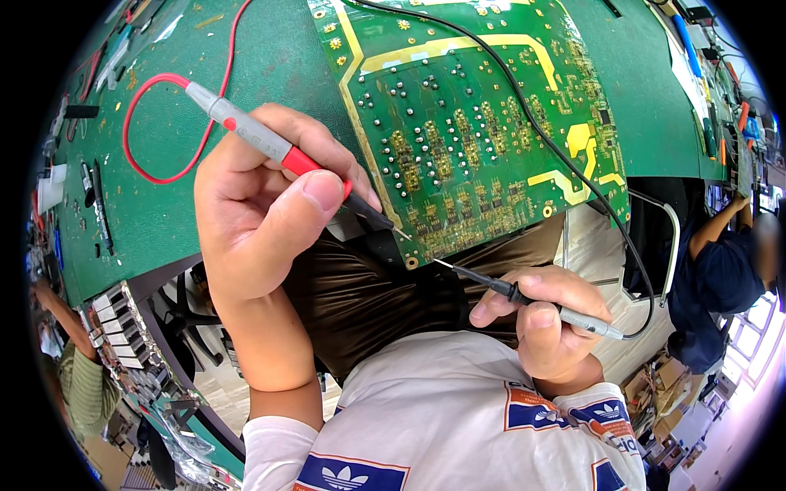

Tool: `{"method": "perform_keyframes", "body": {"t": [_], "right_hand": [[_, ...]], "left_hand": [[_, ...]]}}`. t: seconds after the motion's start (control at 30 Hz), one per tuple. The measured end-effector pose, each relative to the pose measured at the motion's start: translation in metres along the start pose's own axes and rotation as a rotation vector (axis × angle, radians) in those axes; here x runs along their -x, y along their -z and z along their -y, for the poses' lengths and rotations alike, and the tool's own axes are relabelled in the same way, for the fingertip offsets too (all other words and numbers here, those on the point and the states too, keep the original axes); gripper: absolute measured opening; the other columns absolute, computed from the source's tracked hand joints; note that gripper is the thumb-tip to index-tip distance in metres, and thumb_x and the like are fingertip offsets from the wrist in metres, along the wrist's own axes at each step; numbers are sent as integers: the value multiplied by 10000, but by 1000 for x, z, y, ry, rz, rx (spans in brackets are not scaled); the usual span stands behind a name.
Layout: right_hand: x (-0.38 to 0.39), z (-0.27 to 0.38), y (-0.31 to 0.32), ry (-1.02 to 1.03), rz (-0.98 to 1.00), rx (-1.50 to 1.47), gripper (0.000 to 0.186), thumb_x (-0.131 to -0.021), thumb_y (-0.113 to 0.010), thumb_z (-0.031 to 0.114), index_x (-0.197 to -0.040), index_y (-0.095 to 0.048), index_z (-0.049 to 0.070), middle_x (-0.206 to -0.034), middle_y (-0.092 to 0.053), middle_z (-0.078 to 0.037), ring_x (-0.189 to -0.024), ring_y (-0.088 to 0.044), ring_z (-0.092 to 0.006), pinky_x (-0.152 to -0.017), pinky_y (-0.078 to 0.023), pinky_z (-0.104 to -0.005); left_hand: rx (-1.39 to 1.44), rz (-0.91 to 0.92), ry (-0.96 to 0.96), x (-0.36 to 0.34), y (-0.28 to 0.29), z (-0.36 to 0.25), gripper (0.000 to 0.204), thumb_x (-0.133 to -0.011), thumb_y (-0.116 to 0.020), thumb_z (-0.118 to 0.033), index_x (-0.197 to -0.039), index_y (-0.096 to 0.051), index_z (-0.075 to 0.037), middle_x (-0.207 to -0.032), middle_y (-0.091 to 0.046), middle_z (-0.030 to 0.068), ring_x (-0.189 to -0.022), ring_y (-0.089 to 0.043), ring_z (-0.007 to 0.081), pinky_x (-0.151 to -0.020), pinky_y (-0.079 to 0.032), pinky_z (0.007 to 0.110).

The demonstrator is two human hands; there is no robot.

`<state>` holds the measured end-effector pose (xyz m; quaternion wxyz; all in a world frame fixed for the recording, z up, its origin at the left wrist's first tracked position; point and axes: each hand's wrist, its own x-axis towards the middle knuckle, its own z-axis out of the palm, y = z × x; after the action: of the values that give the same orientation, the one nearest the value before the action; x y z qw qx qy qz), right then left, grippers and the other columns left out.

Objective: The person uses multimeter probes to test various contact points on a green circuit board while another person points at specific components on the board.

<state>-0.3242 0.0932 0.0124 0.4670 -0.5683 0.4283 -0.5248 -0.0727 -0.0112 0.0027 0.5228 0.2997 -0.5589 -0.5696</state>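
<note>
A large green circuit board (458, 82) lies on the green work surface, its near edge jutting out over my lap. My left hand (278, 188) pinches a red and grey test probe (254, 135), whose metal tip is at the board's near left corner. In my right hand (548, 315) is a black and grey test probe (491, 282); its tip points at the board's near edge, close to that same corner. Whether either tip touches metal I cannot tell. The black lead (524, 106) from the right probe loops up across the board.
A red lead (127, 135) curls on the green mat (270, 57) at left. Pens (100, 204) and small tools lie along the left side. More boards (123, 319) stand at lower left. People work at both sides, one in dark clothing (712, 278) at right.
</note>
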Motion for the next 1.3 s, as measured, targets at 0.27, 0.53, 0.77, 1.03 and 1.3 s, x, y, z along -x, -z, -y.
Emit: {"method": "perform_keyframes", "body": {"t": [0.27,0.53,0.77,1.03,1.3], "right_hand": [[2,-4,-5,-47,-56,-138,210,-963,-594,100,-1092,-619,-64,-768,-719,-166,-698,-736,-255,-641,-588,-323],[-1,-3,0,98,19,67,251,-946,-635,115,-1094,-618,-87,-783,-710,-182,-707,-735,-276,-653,-592,-343],[2,-5,-2,70,-25,16,283,-960,-631,164,-1086,-619,-89,-766,-717,-193,-692,-735,-277,-653,-588,-339],[0,-4,-1,59,-11,5,274,-958,-632,155,-1087,-621,-87,-772,-719,-191,-698,-737,-278,-659,-589,-341],[0,-2,-1,48,-12,9,270,-956,-634,150,-1084,-624,-87,-779,-721,-185,-702,-737,-271,-661,-588,-340]], "left_hand": [[-8,13,12,0,-1,-2,261,-911,-652,-200,-981,-535,22,-790,-623,163,-694,-645,272,-655,-542,364],[162,-59,-70,19,-13,-2,145,-811,-665,13,-930,-610,76,-842,-663,186,-784,-684,262,-733,-569,375],[-7,70,-227,35,-4,5,191,-875,-714,-72,-1025,-632,13,-905,-704,215,-868,-700,375,-786,-581,488],[79,-27,-176,43,-10,8,202,-876,-710,-55,-1046,-631,18,-919,-699,215,-903,-702,388,-819,-575,511],[132,-87,-159,44,-15,7,193,-839,-717,23,-1023,-658,28,-908,-715,221,-919,-714,378,-836,-580,515]]}}
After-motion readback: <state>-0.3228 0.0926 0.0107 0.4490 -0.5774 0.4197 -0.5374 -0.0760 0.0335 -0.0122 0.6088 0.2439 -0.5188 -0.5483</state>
